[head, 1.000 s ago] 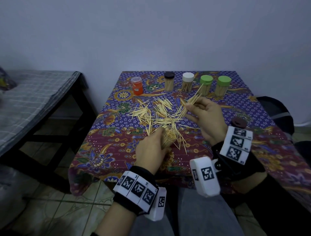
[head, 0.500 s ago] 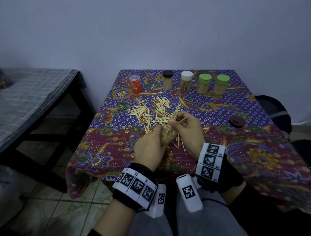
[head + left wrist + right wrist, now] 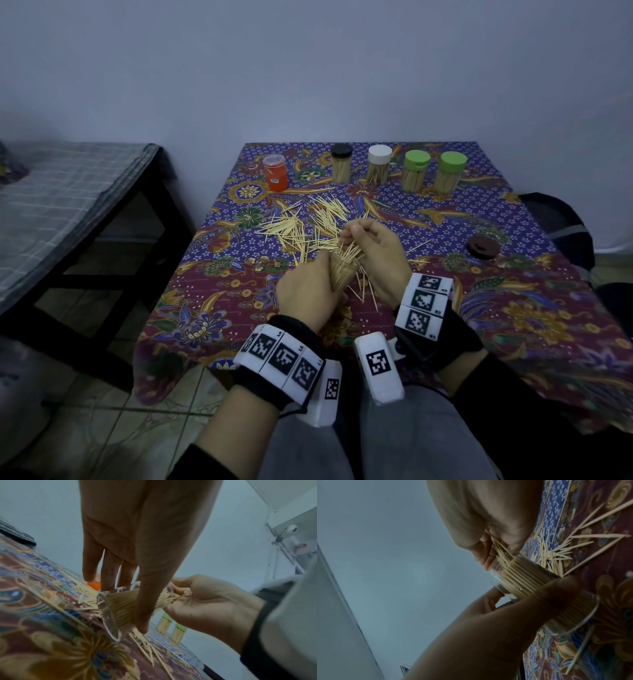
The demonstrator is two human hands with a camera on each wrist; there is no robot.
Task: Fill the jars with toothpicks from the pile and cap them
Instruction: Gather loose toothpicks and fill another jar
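The head view showed the whole tabletop (image 3: 513, 219) under its patterned cloth: the pile of toothpicks (image 3: 301, 222) in the middle, four capped jars (image 3: 378, 164) filled with toothpicks in a row at the far edge, an orange jar (image 3: 275, 172) to their left, and a dark lid (image 3: 483, 245) lying alone on the right side. The wrist views showed none of this row clearly, but they showed the clear jar (image 3: 539, 588) much better. It was tilted, packed with toothpicks, with its base close to the cloth.

The left hand (image 3: 306, 294) gripped this jar around its body, thumb on one side and fingers on the other. The right hand (image 3: 375, 250) was at the jar's mouth, its fingers curled and pinching a small bundle of toothpicks (image 3: 498, 550) whose ends reached into the opening.
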